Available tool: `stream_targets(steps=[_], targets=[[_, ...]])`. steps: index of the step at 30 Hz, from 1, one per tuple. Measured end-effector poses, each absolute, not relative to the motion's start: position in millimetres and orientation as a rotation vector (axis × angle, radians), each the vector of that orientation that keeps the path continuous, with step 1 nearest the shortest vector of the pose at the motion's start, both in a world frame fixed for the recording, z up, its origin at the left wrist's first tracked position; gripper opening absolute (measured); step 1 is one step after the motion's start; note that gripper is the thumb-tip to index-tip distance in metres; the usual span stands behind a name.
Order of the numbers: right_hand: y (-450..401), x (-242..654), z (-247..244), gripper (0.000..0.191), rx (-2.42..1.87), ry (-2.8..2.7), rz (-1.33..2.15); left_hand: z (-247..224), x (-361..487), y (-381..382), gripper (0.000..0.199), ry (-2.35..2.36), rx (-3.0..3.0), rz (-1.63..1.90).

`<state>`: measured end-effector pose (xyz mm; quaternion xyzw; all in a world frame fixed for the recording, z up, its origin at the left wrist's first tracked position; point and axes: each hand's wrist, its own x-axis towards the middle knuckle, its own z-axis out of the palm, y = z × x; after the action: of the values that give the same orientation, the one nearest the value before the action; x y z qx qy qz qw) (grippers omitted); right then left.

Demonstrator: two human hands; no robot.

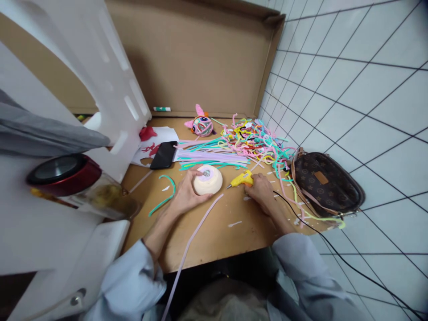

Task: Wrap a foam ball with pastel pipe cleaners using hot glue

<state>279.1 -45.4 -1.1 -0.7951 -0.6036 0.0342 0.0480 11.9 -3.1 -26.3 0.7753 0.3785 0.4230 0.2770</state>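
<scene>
My left hand (187,191) grips a round cream-coloured ball (210,186) from its left side, thumb below and fingers above. A patch of lilac strip is coiled on the ball's top. In my right hand (261,189) is a yellow hot glue gun (242,179), its metal nozzle pointing left toward the ball but apart from it. A long lilac pipe cleaner (192,238) runs from near the ball down past the table's front edge. Left of my left hand lies a curved teal pipe cleaner (173,189).
Behind are bundled pipe cleaners (214,156), a tangled heap (250,136), a pink-eared toy (202,125) and a black phone (163,155). A brown handbag (327,183) stands right, a red-lidded jar (90,183) left. The glue gun's cord (321,234) trails right.
</scene>
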Motion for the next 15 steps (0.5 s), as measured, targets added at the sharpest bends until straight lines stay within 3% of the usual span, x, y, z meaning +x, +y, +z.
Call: stream_targets(steps=[6, 15], targets=[[-49.0, 282.5, -5.5, 0.046, -2.342, -1.593, 0.171, -24.7, 12.7, -1.6, 0.063, 0.968, 2.051, 1.147], [-43.4, 291.2, -28.9, 0.036, -2.208, -1.680, -0.059, -18.0, 3.1, 3.4, 0.061, 0.953, 2.100, 1.077]])
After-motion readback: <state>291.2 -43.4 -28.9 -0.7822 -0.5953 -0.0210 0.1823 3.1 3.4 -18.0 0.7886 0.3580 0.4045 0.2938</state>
